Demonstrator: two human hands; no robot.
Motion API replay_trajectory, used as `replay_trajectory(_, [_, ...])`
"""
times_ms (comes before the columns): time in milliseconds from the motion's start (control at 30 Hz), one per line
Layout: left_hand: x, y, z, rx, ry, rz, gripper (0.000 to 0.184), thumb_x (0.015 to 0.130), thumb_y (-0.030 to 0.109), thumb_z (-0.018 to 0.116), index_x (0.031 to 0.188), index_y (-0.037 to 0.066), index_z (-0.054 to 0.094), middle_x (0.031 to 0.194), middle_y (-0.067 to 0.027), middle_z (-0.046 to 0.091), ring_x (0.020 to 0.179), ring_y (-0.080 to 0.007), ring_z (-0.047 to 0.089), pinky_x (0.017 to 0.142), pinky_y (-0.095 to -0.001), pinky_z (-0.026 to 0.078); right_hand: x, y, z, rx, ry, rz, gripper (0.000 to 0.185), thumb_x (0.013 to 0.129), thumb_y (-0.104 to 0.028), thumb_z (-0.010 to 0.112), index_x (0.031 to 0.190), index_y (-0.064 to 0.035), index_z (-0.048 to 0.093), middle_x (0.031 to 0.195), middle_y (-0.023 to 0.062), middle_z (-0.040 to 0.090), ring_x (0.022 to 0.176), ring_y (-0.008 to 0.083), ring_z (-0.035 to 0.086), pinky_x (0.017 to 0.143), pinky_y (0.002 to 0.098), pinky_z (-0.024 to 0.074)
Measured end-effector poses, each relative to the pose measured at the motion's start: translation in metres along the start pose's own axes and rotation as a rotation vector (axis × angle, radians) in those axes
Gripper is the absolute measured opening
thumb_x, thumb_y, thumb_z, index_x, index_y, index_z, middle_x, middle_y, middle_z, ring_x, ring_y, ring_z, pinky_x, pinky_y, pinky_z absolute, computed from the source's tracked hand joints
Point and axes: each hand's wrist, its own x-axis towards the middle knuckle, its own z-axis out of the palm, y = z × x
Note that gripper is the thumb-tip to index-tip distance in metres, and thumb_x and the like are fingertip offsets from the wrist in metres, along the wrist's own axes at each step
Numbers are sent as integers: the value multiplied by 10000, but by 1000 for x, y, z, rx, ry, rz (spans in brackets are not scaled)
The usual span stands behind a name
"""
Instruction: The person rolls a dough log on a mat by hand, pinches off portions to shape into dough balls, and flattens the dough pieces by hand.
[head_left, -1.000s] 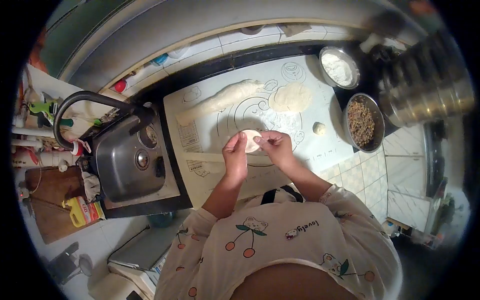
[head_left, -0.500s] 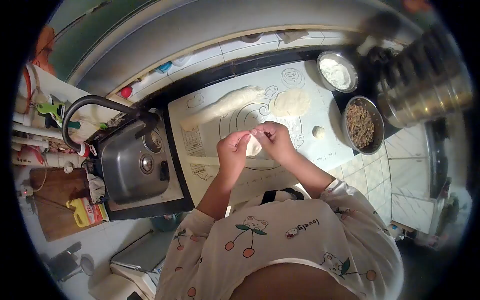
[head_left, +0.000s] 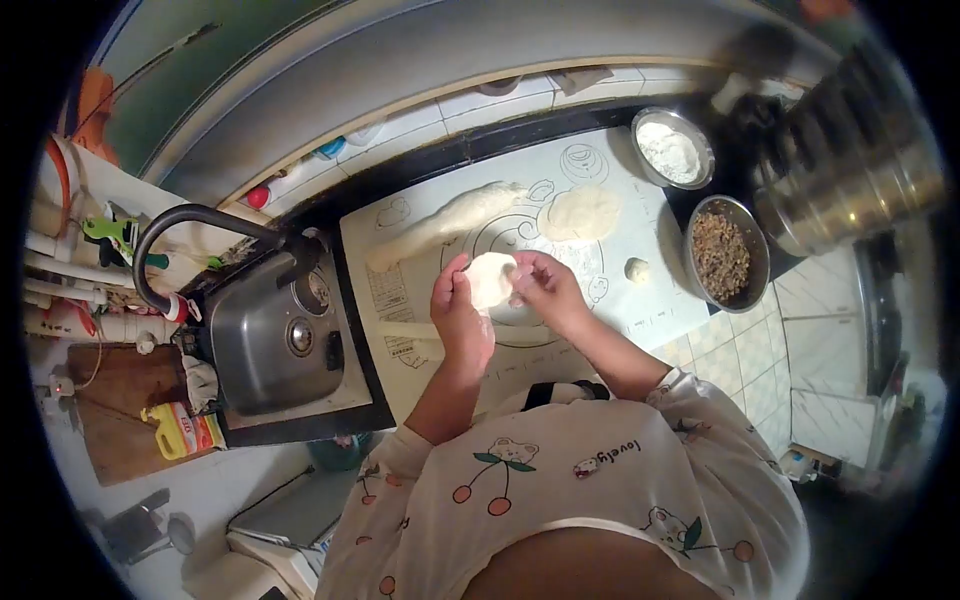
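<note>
A thin, pale round of dough [head_left: 491, 281] is held up between my two hands, above the white printed mat [head_left: 660, 290]. My left hand [head_left: 460, 308] pinches its left side, and my right hand [head_left: 545, 288] grips its right edge between thumb and fingers. Beyond them a long roll of dough [head_left: 450, 221] lies across the mat. Flat dough rounds [head_left: 580, 213] lie overlapped to its right, with one small dough lump [head_left: 636, 270] nearer the mat's right edge. A light-coloured stick [head_left: 410, 330] rests behind my left wrist.
To the right stand a metal bowl of chopped filling [head_left: 722, 250] and a bowl of white flour [head_left: 670, 150], beside stacked metal pots [head_left: 850, 190]. On the left is a steel sink [head_left: 270, 350] with a black faucet [head_left: 160, 225]. A yellow bottle [head_left: 175, 432] stands beyond the sink.
The dough round was pinched and partly hidden between both hands; now it is spread and faces up more fully. My fingers have moved apart to its sides. The view has shifted slightly.
</note>
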Motion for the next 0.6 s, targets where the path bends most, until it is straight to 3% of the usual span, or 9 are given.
replay_trajectory(67, [-3,-2,2,-79,16,-23,214,937,92,479,1080,-24,589,1032,-80,599,915,-129,560,817,-266,445,0,10,-2,-82,-86,25,128,872,-118,626,865,9,608,726,19,615,625,57,551,547,204,451])
replay_trajectory(100, [-4,-2,3,-119,23,-35,207,930,95,500,1066,-29,595,1009,-76,607,896,-125,565,806,-261,447,0,11,0,-40,-27,23,141,869,-110,629,906,26,616,750,31,634,627,67,573,547,209,461])
replay_trajectory(200, [4,7,-8,455,-146,29,195,887,117,583,979,-49,624,856,-62,639,764,-109,574,716,-246,463,-5,-2,-7,-170,-6,-53,157,854,-97,639,895,54,629,773,60,638,622,79,582,541,220,512])
replay_trajectory(233, [7,11,-10,681,-74,112,197,841,137,655,913,-46,643,773,-33,637,692,-87,554,661,-236,457,-7,-3,-10,-193,-12,-56,163,857,-98,636,908,57,630,775,64,641,623,85,586,542,224,512])
replay_trajectory(300, [10,10,-14,609,-25,96,192,852,130,637,933,-44,641,793,-39,636,713,-82,551,673,-232,455,-8,-6,-15,-241,-22,-72,177,861,-99,629,935,62,631,778,72,648,625,95,596,545,230,514])
replay_trajectory(433, [9,-2,-16,514,5,131,180,878,121,593,948,-37,642,826,-46,642,746,-84,556,698,-236,455,-7,-14,-10,-30,36,-35,181,871,-120,619,917,54,637,728,62,642,572,100,586,536,227,503])
replay_trajectory(500, [2,5,-3,556,-102,185,173,891,120,569,954,-24,642,833,-42,642,758,-88,559,710,-242,456,-8,-20,-6,47,15,16,186,878,-132,611,920,47,636,714,52,634,550,92,573,532,224,498])
replay_trajectory(600, [0,12,-3,684,-234,211,168,901,114,548,971,-5,643,835,-35,640,765,-92,561,712,-248,460,-3,-27,-8,-296,-57,39,208,894,-157,590,955,38,624,715,38,618,571,75,568,529,221,486])
